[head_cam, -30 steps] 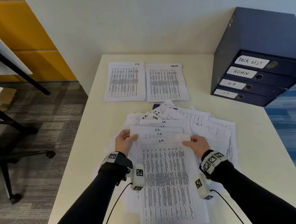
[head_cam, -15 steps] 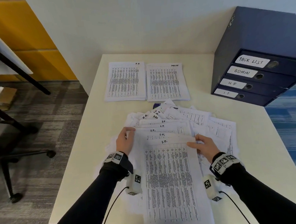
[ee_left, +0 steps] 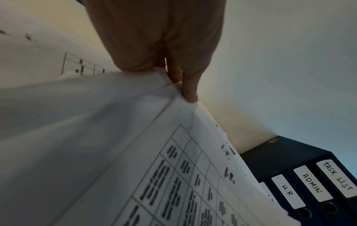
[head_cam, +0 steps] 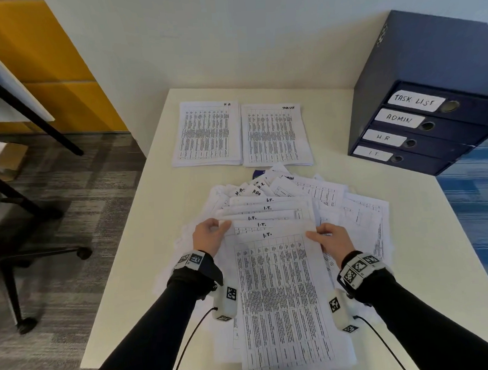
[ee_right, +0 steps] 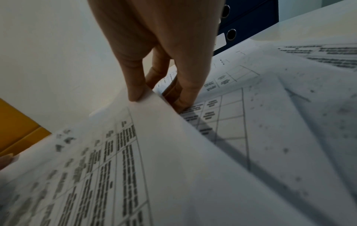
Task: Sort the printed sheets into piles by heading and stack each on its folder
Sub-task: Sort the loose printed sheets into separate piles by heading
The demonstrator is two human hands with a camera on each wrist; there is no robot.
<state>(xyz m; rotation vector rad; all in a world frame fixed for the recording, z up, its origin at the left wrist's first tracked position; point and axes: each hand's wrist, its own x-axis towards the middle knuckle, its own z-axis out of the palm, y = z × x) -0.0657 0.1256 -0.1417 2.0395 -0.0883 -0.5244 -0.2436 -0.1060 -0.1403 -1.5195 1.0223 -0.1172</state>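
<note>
left hand [head_cam: 209, 238] pinching the left edge of a fanned bundle of i.t. sheets [head_cam: 280, 285], fingertips [ee_left: 190, 94] curled narrow round several paper edges at once; right hand [head_cam: 333, 241] pinching the right edge of the top sheet, thumb [ee_right: 136, 93] above and fingers below. bundle at lower centre of the head view, raised a little off the loose unsorted heap [head_cam: 350, 207] spread across the middle of the table [head_cam: 159, 218], near end hanging past the table's front edge. likely risks from here: uneven fan of sheets slipping out of so light a pinch and sliding back into the heap or off the front edge; a sheet with another heading, such as the h.r. or admin ones showing just behind, caught up in the grip and mis-sorted; thin paper creasing where squeezed. further out, upper centre: h.r. pile [head_cam: 206, 132] and task list pile [head_cam: 274, 135] side by side, edges nearly touching, easy to nudge together when reaching past. right side: dark blue stack of folders [head_cam: 422, 134] labelled task list, admin, h.r., i.t., well apart from every pile, nothing stacked on a folder yet, so each carry across a chance to spill. dark corner of something [head_cam: 257, 172] under the heap, not identifiable.
</note>
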